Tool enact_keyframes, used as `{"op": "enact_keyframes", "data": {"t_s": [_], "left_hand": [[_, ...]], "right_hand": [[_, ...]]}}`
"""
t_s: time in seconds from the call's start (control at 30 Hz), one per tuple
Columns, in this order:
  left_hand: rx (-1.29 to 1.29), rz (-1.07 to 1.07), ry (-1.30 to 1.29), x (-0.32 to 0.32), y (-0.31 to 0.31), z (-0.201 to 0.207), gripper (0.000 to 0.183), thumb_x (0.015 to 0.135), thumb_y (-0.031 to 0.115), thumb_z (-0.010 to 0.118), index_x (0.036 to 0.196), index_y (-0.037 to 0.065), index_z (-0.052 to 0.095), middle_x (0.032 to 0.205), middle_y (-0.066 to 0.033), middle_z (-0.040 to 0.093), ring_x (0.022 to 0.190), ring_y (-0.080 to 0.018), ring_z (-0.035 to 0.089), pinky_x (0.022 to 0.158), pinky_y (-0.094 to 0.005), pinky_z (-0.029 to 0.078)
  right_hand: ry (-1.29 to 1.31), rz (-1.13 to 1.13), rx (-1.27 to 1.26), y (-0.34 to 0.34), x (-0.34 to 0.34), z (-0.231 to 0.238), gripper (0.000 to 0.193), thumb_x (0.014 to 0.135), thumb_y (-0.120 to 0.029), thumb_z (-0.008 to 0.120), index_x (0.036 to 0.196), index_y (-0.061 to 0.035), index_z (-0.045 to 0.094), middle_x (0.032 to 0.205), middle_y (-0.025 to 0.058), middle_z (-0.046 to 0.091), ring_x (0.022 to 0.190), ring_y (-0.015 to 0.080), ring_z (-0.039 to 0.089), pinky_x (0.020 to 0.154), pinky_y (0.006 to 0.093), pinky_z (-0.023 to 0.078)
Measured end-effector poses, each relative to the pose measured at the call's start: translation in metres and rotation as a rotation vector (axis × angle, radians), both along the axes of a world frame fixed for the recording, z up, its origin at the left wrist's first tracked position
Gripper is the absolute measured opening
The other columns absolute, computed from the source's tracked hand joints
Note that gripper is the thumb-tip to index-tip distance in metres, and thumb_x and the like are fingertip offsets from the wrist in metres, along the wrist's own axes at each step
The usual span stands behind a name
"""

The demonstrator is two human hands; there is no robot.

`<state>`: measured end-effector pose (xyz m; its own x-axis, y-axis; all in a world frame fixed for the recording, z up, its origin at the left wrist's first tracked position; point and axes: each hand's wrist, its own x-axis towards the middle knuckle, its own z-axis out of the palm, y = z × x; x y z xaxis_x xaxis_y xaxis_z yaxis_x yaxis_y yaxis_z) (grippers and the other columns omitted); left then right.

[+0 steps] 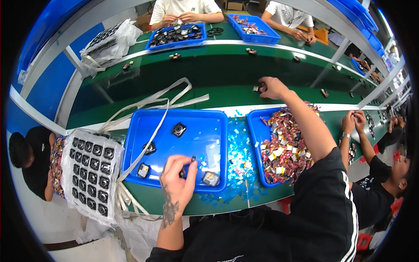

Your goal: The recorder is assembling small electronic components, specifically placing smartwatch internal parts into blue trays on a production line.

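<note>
My left hand (176,177) is over the near-left blue tray (174,114), its thumb and fingers closed around a small black part that they mostly hide. Inside that tray lie several square black watch-like cases (178,129), some with silvery backs (211,178). My right arm stretches across the green belt (209,70). At its end, my right hand (274,88) has its fingers bent down on a small dark part with a white tab (256,88). Whether that part is lifted or still rests on the belt cannot be told.
A blue tray (254,163) heaped with pink, white and yellow pieces stands to the right, with blue film scraps (239,153) between the trays. A foam tray of black cases (91,172) and white straps (152,102) are left. Co-workers sit across (185,11) and to the right (375,192).
</note>
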<state>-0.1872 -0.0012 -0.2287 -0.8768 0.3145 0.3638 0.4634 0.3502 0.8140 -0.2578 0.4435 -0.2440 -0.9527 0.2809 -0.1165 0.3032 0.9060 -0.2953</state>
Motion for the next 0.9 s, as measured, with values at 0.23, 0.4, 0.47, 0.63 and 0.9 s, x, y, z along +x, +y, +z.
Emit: {"op": "enact_keyframes", "data": {"t_s": [0.23, 0.4, 0.47, 0.63, 0.9], "left_hand": [[-0.116, 0.071, 0.084, -0.012, -0.004, -0.010, 0.010, 0.082, 0.003, 0.071, 0.089, -0.001, 0.067, 0.090, -0.0115, 0.065, 0.065, -0.0180, 0.058, 0.059, -0.0300, 0.046], [-0.134, 0.038, 0.020, -0.006, 0.001, -0.017, 0.009, 0.081, 0.006, 0.072, 0.087, 0.002, 0.067, 0.089, -0.0118, 0.066, 0.076, -0.0285, 0.065, 0.065, -0.0362, 0.050], [-0.081, 0.019, 0.009, -0.009, 0.007, -0.015, 0.009, 0.081, 0.005, 0.072, 0.087, 0.001, 0.067, 0.089, -0.0120, 0.066, 0.076, -0.0272, 0.065, 0.065, -0.0348, 0.049], [0.196, -0.114, -0.233, 0.001, 0.006, -0.009, 0.008, 0.084, 0.000, 0.069, 0.091, -0.003, 0.067, 0.091, -0.0102, 0.066, 0.078, -0.0154, 0.063, 0.067, -0.0283, 0.049], [0.522, -0.527, -0.834, 0.026, 0.023, -0.010, 0.011, 0.095, 0.006, 0.060, 0.097, -0.003, 0.066, 0.089, -0.0044, 0.063, 0.065, -0.0038, 0.051, 0.057, -0.0199, 0.041]], "right_hand": [[0.047, 0.005, 0.011, -0.003, 0.002, -0.002, 0.067, 0.063, -0.018, 0.083, 0.124, 0.0002, 0.061, 0.108, 0.0191, 0.069, 0.103, 0.0327, 0.066, 0.091, 0.0378, 0.052], [0.029, -0.011, 0.023, 0.004, 0.010, -0.005, 0.072, 0.063, -0.026, 0.084, 0.126, -0.0012, 0.059, 0.111, 0.0210, 0.067, 0.105, 0.0342, 0.065, 0.094, 0.0382, 0.051], [0.064, 0.007, 0.160, 0.013, 0.017, -0.003, 0.076, 0.064, -0.034, 0.085, 0.127, -0.0019, 0.058, 0.116, 0.0213, 0.066, 0.108, 0.0354, 0.063, 0.096, 0.0382, 0.050], [0.394, 0.160, -0.113, -0.081, 0.055, 0.064, 0.030, 0.082, -0.016, 0.072, 0.109, -0.0037, 0.068, 0.099, 0.0146, 0.068, 0.084, 0.0263, 0.067, 0.077, 0.0378, 0.054], [0.408, 0.376, -0.708, -0.228, 0.149, 0.081, 0.017, 0.083, -0.005, 0.071, 0.099, -0.0021, 0.068, 0.087, 0.0094, 0.067, 0.073, 0.0185, 0.066, 0.057, 0.0287, 0.053]]}}
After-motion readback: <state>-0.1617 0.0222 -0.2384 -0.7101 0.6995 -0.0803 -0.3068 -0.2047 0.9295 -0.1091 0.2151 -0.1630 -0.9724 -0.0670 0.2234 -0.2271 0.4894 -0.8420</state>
